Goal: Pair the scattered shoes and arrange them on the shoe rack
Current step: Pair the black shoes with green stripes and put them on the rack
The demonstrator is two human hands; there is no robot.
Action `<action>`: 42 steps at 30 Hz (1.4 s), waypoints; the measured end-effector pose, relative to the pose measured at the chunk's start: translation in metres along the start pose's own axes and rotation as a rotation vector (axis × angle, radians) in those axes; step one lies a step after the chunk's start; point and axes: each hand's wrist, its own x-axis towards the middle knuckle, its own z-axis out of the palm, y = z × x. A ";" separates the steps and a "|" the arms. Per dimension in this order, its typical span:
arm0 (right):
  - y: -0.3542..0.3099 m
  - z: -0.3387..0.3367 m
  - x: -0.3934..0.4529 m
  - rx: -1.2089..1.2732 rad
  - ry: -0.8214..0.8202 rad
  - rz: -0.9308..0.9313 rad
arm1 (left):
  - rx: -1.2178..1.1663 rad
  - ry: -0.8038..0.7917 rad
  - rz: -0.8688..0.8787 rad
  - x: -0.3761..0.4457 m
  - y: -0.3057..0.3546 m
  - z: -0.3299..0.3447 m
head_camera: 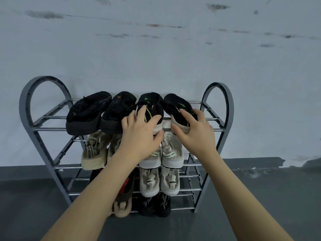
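A grey metal shoe rack (40, 129) with several tiers stands against the wall. On its top tier sit two black shoes (83, 115) at the left and a black pair with green accents and white heels at the right. My left hand (140, 134) grips the heel of the left green-accent shoe (150, 100). My right hand (194, 131) grips the heel of the right green-accent shoe (175, 103). Lower tiers hold beige shoes (93, 153), white-grey pairs (171, 152), a red-black shoe and a black pair (156, 206), partly hidden by my left forearm.
A scuffed pale wall (156, 49) rises right behind the rack. Dark grey floor (260, 197) spreads in front and to both sides. The rack's arched side frames (227, 108) stand at each end.
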 end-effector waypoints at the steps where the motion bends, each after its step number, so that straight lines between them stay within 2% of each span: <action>1: 0.000 0.000 -0.003 -0.006 -0.011 0.002 | 0.033 0.011 0.063 -0.004 -0.006 -0.001; 6: -0.002 0.008 -0.008 0.118 0.009 0.015 | 0.074 0.147 0.212 -0.005 -0.018 0.003; 12: -0.009 0.010 -0.002 0.220 0.122 0.042 | -0.028 0.342 0.125 0.008 0.000 0.009; 14: -0.009 0.009 0.000 0.257 0.152 0.049 | -0.016 0.377 0.145 0.006 0.001 0.021; 19: -0.001 0.016 -0.006 0.235 0.159 -0.007 | -0.015 0.398 0.134 -0.005 0.000 0.044; 24: 0.004 0.027 0.000 0.157 0.136 -0.031 | 0.062 0.379 0.242 0.005 -0.009 0.043; 34: 0.006 0.027 -0.002 0.122 0.151 -0.050 | -0.137 0.414 0.262 0.005 -0.014 0.044; 39: 0.008 0.027 -0.001 0.100 0.166 -0.066 | 0.044 0.395 0.262 0.010 -0.014 0.042; 42: 0.007 0.031 -0.001 0.121 0.178 -0.086 | 0.054 0.404 0.238 0.003 -0.016 0.043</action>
